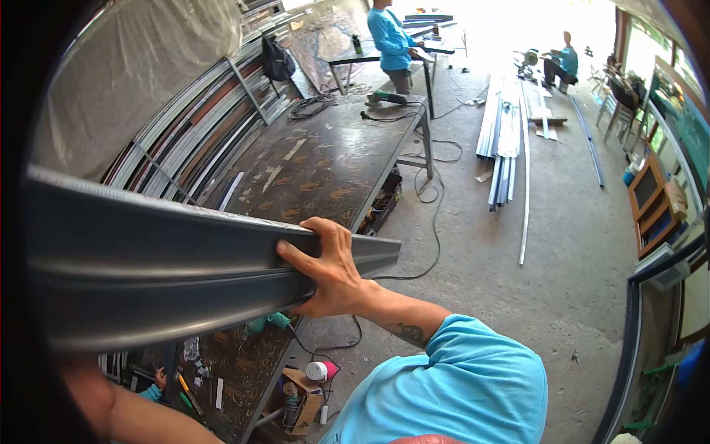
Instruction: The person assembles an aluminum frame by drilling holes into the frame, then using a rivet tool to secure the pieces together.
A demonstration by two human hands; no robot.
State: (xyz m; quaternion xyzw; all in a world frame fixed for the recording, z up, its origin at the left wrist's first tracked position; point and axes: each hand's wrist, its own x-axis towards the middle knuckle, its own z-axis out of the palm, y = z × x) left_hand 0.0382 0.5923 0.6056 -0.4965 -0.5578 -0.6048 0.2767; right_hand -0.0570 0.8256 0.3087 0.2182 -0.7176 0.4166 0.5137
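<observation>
A long dark grey metal profile (170, 255) runs across the left half of the head view, close to the camera. My right hand (329, 266) is closed around its edges toward the right end, fingers over the upper edge and thumb against the face. My left hand (85, 388) is at the profile's lower edge on the far left, in shadow. Its fingers are hidden, so its grip does not show. Below the profile, a teal power tool (265, 323) lies on the dark worktable (248, 385).
Another worktable (318, 159) carries a green power tool (388, 97). A co-worker's hand (160, 378) is at lower left. Two people in blue shirts are farther back. Metal bars (503, 133) and cables (438, 229) lie on the floor; profiles (185, 140) are stacked along the left.
</observation>
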